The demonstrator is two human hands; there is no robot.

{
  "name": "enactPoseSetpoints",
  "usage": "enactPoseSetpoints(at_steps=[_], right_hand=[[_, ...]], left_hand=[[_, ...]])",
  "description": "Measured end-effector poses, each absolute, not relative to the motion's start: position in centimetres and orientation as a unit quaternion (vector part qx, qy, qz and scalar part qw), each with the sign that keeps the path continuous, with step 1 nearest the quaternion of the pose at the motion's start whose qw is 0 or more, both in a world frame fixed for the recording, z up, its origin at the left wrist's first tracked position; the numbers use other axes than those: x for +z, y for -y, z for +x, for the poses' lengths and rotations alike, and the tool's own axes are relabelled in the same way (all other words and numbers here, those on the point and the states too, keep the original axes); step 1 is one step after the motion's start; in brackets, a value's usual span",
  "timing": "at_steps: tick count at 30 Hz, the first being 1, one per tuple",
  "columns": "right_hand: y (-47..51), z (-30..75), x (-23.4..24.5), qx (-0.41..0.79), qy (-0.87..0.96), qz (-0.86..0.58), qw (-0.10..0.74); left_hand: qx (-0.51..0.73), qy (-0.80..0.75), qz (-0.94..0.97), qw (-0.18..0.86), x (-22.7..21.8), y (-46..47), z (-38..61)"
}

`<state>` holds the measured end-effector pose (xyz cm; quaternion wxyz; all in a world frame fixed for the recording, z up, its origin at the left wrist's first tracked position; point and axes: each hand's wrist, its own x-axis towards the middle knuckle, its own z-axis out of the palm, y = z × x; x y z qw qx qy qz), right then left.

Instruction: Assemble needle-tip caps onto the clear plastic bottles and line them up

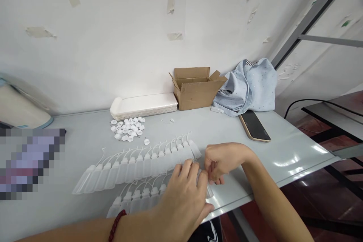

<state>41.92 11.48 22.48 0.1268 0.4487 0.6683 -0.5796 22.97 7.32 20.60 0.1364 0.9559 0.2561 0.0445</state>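
Two rows of small clear plastic bottles lie side by side on the grey table (85, 140); the far row (133, 166) is long, the near row (138, 196) is shorter. My left hand (184, 193), with a red bead bracelet at the wrist, rests fingers curled over the right end of the near row. My right hand (221, 160) is closed in a pinch just beyond it, at the right end of the rows; what it pinches is hidden. A heap of small white caps (127, 127) lies behind the bottles.
A stack of white trays (144, 106) sits against the wall, beside an open cardboard box (195, 89) and a light blue cloth bag (249, 87). A phone (254, 125) lies face up at the right. The table edge runs close past my hands.
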Motion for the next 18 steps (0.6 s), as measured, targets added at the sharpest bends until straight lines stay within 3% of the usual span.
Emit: enactPoseSetpoints(at_steps=[10,14,18], right_hand=[[-11.7,42.8,22.8,-0.583,-0.662,0.466,0.075],[-12.2,43.1,22.9,-0.532,-0.669,0.51,-0.096],[-13.8,43.8,21.6,-0.213,-0.684,0.632,-0.294]], left_hand=[[0.14,-0.336,0.921,0.137,21.7,-11.7,19.6],[0.153,-0.372,0.907,0.124,22.0,-15.4,18.6],[0.154,-0.399,0.897,0.116,21.8,-19.3,18.4]])
